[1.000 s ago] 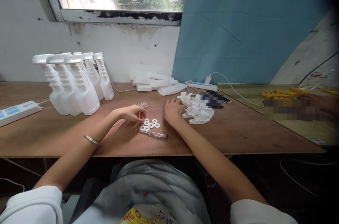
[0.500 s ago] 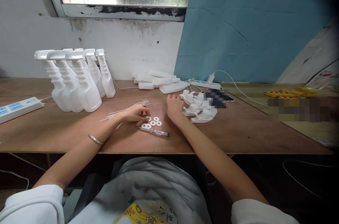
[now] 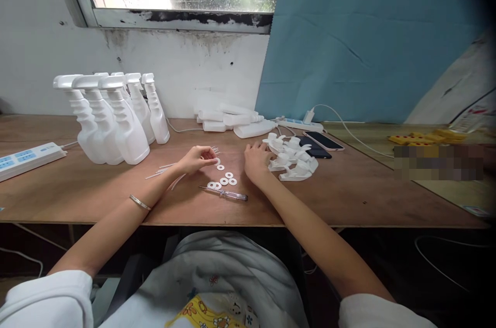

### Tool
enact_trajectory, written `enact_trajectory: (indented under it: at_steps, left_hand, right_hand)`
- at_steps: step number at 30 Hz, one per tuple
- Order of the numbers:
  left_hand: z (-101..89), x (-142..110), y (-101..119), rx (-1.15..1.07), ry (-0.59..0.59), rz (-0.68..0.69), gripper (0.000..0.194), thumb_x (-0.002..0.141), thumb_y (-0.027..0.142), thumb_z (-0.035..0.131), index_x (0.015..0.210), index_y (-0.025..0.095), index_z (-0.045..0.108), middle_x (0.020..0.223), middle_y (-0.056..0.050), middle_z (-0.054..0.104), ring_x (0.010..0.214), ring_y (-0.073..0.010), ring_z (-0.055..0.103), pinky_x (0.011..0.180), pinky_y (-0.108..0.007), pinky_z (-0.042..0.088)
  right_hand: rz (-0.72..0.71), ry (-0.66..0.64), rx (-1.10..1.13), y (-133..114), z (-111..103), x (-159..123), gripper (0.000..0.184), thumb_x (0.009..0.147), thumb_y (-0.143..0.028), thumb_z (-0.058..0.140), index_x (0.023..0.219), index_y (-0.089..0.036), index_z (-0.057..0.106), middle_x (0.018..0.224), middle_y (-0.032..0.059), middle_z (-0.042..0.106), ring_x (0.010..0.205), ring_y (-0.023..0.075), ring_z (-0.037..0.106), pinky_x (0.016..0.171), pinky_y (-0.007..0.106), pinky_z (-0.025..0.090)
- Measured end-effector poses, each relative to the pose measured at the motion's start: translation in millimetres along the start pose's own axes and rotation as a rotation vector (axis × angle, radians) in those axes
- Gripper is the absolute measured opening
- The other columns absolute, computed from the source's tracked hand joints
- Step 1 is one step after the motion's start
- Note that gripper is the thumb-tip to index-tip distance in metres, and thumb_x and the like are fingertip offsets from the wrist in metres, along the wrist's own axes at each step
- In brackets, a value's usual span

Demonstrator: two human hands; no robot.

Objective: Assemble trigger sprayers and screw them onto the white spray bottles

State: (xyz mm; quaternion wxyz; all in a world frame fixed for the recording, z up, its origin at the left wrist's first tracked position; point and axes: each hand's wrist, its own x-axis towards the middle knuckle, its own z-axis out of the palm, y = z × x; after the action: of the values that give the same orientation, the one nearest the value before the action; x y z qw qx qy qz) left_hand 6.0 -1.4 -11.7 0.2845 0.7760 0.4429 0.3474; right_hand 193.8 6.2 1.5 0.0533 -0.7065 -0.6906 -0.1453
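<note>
sleeves: short, white | left wrist: thin metal bangle (image 3: pixel 140 202)

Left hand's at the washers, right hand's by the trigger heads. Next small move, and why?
Probably lift the left hand clear with one washer pinched. Its fingers are closed on that ring, apart from the loose washers near the screwdriver. The right hand rests flat beside the trigger heads, holding nothing.

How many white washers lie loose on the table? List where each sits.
5 washers: one beside the left hand fingertips, one below it, three in a row above the screwdriver. The fingers may hide another.
</note>
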Motion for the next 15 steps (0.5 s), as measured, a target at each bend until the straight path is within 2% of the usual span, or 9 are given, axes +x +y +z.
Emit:
enact_trajectory:
  at_steps: [6, 10, 13, 15]
  left_hand:
    - [-3.6, 1.5, -1.5, -0.132, 0.15, -0.095, 0.036, 0.066, 0.046, 0.065, 0.071, 0.011, 0.058, 0.063, -0.003, 0.06, 0.057, -0.0101, 0.053, 0.057, -0.022, 0.041]
    - [-5.8, 4.2, -6.0, -0.188, 0.196, -0.105, 0.037, 0.065, 0.047, 0.064, 0.069, 0.011, 0.057, 0.062, -0.002, 0.059, 0.057, -0.0095, 0.052, 0.06, -0.023, 0.042]
    - [-6.1, 3.2, -6.6, -0.138, 0.181, -0.127, 0.038, 0.067, 0.048, 0.062, 0.069, 0.011, 0.057, 0.063, -0.001, 0.058, 0.057, -0.0094, 0.05, 0.06, -0.023, 0.04]
    - [-4.7, 1.1, -5.3, -0.067, 0.108, -0.146, 0.039, 0.068, 0.049, 0.06, 0.07, 0.011, 0.058, 0.064, -0.001, 0.057, 0.057, -0.0093, 0.048, 0.059, -0.022, 0.038]
  right_hand:
    - [-0.077, 0.118, 0.08, 1.0, -0.2, 0.3, 0.035, 0.081, 0.0, 0.03, 0.105, -0.009, 0.053, 0.107, 0.0212, 0.049, 0.097, 0.0267, 0.048, 0.067, 0.034, 0.046]
    - [-0.174, 0.166, 0.088, 0.5, 0.6, 2.2, 0.038, 0.078, 0.004, 0.031, 0.107, -0.014, 0.049, 0.108, 0.0172, 0.048, 0.092, 0.0235, 0.052, 0.065, 0.03, 0.046]
    - [-0.297, 0.179, 0.091, 0.9, -1.1, 1.3, 0.042, 0.075, 0.006, 0.032, 0.109, -0.016, 0.046, 0.109, 0.0143, 0.048, 0.09, 0.0216, 0.053, 0.065, 0.029, 0.046]
    - [-0.371, 0.19, 0.13, 1.2, -2.7, -0.1, 0.042, 0.074, 0.005, 0.033, 0.108, -0.016, 0.045, 0.109, 0.013, 0.048, 0.091, 0.0214, 0.053, 0.065, 0.028, 0.045]
